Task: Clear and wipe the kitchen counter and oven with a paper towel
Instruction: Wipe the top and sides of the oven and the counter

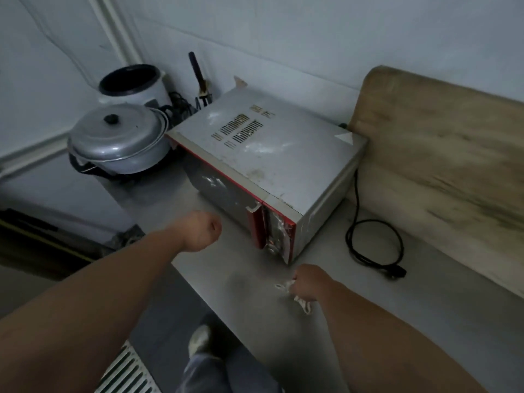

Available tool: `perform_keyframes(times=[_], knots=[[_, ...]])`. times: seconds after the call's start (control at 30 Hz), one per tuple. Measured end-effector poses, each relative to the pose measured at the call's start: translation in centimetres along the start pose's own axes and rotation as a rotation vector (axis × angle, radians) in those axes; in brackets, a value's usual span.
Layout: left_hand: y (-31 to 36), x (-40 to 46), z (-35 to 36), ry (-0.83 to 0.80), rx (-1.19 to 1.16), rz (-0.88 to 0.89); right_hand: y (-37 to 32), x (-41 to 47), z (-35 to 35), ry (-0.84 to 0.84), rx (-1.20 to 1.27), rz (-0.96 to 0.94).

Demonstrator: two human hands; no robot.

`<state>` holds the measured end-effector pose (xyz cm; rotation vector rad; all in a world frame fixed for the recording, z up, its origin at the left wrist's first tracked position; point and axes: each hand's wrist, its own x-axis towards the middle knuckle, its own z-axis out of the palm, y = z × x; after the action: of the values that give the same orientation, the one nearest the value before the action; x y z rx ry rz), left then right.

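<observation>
The counter (368, 316) is flat and grey, with a dull smudge near its front edge. The oven (266, 154) is a silver box with red trim on its front. It sits on the counter, turned at a slant, and its top has white marks and stains. The paper towel (295, 293) is white and crumpled, lying on the counter just in front of the oven.

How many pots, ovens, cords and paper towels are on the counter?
Pots: 2, a lidded pot and a white pot.
Ovens: 1 oven.
Cords: 1 loose black cord.
Paper towels: 1 paper towel, gripped by the right hand.
Total: 5.
</observation>
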<state>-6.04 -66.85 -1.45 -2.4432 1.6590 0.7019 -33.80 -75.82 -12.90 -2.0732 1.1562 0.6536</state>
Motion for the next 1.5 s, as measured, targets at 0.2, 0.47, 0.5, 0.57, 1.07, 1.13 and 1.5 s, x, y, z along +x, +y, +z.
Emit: perform_keyframes(times=[0.2,0.47,0.5,0.57,1.07,1.13,1.5], knots=[[0.5,6.8,-3.1,-0.175,0.242,0.358,0.0,1.3,-1.6,0.067,0.032,0.132],[-5.4,12.6,-10.8,-0.144,0.235,0.838,-2.2,-4.5,-10.3,0.117,-0.075,0.681],[-5.8,13.2,-11.7,-0.096,0.211,0.882,-2.8,-5.6,-12.5,0.187,-0.084,0.731],[-5.7,14.1,-13.5,0.026,0.144,0.953,-4.8,-7.2,-17.0,0.364,-0.055,0.788],[-9.1,22.5,-12.5,0.310,0.189,0.771,-18.6,3.8,-17.4,0.936,-0.015,0.419],[-9.6,22.9,-11.8,0.273,0.200,0.737,-19.1,4.8,-16.5,1.034,-0.016,0.394],[-8.0,25.2,-11.3,0.283,0.274,0.633,-22.7,7.4,-15.9,0.830,-0.021,0.228]])
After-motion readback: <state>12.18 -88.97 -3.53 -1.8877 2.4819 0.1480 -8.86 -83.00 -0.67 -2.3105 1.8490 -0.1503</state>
